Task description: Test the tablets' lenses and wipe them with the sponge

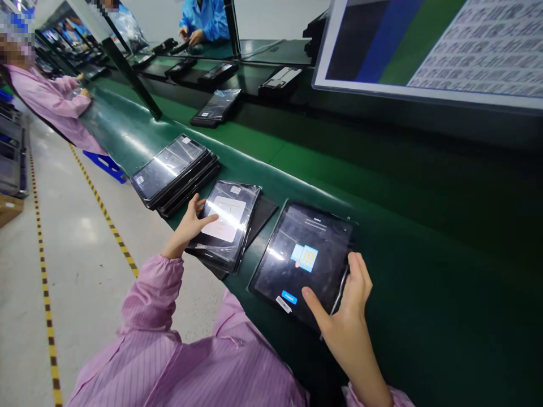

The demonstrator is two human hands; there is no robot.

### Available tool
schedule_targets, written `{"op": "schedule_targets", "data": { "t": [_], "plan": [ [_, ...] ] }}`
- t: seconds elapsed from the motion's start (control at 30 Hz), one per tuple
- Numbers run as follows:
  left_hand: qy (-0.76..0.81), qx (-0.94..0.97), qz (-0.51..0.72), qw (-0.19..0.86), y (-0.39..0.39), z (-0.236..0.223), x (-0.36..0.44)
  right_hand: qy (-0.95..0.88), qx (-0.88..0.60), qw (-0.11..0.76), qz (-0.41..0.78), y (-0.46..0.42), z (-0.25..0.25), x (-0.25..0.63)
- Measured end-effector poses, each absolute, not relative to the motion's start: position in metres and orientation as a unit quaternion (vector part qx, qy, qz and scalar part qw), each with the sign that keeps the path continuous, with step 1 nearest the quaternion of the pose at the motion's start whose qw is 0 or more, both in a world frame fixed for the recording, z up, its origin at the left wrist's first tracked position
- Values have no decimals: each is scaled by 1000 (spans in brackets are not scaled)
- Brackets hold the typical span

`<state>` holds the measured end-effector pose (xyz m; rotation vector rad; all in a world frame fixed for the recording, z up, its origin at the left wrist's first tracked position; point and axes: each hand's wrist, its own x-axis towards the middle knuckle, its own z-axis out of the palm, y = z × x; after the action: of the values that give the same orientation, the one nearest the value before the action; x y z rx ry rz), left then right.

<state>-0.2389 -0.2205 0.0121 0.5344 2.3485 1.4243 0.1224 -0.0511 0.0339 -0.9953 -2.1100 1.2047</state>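
- Nearest?
- Lit tablet [326,240], face up by the bench's [403,282] near edge; right hand [350,311] grasps its right side, apparently steadying it. Long axis crosses the bench, display top toward the far edge.
- Next?
- Wrapped tablet [232,221], near edge; left hand [192,226] on it, cannot tell if gripping.

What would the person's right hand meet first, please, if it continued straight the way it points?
The right hand would probably meet the lit tablet first, though depth here is unclear.
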Motion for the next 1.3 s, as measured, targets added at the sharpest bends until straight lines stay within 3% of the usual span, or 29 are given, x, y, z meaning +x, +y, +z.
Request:
{"op": "schedule_targets", "data": {
  "t": [0.23, 0.77, 1.07, 1.23, 1.3],
  "plan": [
    [833, 195, 496, 149, -214, 8, -239, -801, -381, 225, 402, -58, 36, 114],
    [839, 259, 413, 243, -282, 28, -201, -813, -384, 213, 383, -57, 33, 114],
    [851, 246, 404, 227, -273, 27, -200, -805, -374, 223, 402, -56, 35, 114],
    [843, 281, 446, 110, -267, 40, -182, -782, -379, 225, 441, -47, 39, 126],
    [816, 312, 473, 119, -258, 55, -161, -767, -385, 221, 463, -41, 40, 132]
  ]
}}
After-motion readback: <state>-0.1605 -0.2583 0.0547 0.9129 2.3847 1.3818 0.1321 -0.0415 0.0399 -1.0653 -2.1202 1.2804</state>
